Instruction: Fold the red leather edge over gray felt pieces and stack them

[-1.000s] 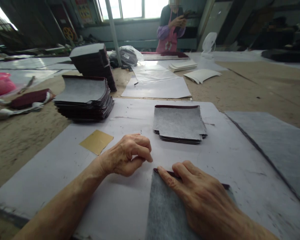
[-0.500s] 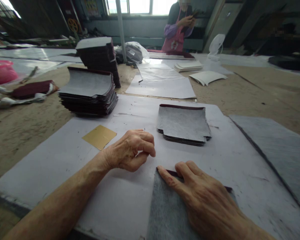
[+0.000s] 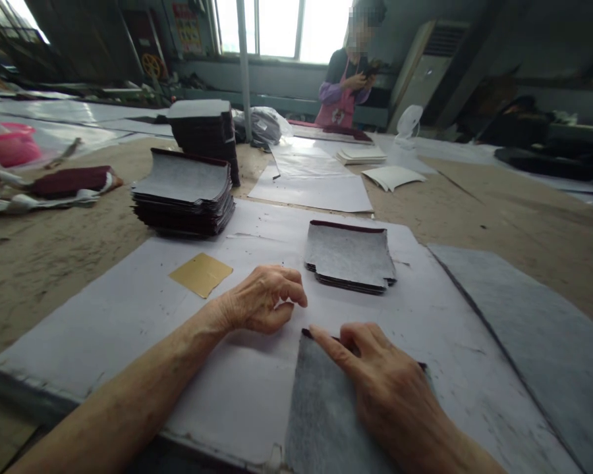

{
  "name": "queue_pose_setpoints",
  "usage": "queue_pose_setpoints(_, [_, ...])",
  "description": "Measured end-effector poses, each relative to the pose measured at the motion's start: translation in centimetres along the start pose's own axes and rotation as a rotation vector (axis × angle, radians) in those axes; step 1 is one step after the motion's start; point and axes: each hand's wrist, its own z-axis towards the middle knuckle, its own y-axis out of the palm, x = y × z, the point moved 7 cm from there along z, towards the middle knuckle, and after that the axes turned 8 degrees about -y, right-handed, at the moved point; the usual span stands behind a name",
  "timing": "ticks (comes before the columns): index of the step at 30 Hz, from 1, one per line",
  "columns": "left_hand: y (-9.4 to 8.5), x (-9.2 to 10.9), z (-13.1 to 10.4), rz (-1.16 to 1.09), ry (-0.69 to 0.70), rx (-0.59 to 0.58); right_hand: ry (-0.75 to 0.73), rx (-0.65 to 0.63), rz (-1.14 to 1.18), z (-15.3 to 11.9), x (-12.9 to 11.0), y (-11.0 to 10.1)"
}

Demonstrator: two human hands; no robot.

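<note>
A grey-backed fabric piece (image 3: 321, 401) with a dark maroon folded strip along its far edge lies on the white sheet (image 3: 217, 408) in front of me. My right hand (image 3: 388, 378) rests over it, index finger stretched along the strip near its left corner, the other fingers bent and partly hidden. Just left of that corner is my left hand (image 3: 269, 299), loosely curled with a gap between thumb and fingers and nothing in it. Beyond my hands lies a low stack of similar pieces (image 3: 348, 253). A gold-coloured square plate (image 3: 201, 275) lies left of my left hand.
A taller stack of grey-backed pieces (image 3: 182, 191) stands at the back left, with a dark stack (image 3: 202, 128) behind it. A large grey sheet (image 3: 518, 316) covers the right side. Across the table a person in a pink apron (image 3: 338, 108) holds something small.
The view has tilted up and turned slightly. My right index finger still lies on the strip's corner, and the left hand keeps nearly the same curled pose.
</note>
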Motion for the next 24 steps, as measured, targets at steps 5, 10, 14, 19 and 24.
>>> queue_pose_setpoints(5, [1.4, 0.7, 0.3, -0.045, -0.078, -0.071, 0.155, 0.090, -0.067, -1.6, 1.7, -0.8])
queue_pose_setpoints(10, [2.8, 1.8, 0.2, -0.065, -0.078, -0.127, 0.428, -0.097, 0.134, -1.9, 3.3, 1.0])
queue_pose_setpoints(14, [3.6, 1.9, 0.1, -0.137, -0.093, -0.189, 0.462, -0.068, 0.198, -1.3, 3.7, 0.4])
queue_pose_setpoints(19, [3.5, 1.8, 0.0, -0.088, -0.042, -0.163, 0.548, -0.144, 0.274, -3.1, 5.8, -0.7])
queue_pose_setpoints(24, [3.1, 0.5, 0.2, -0.138, -0.154, -0.111, 0.703, -0.127, 0.323, -6.6, 8.2, -2.1])
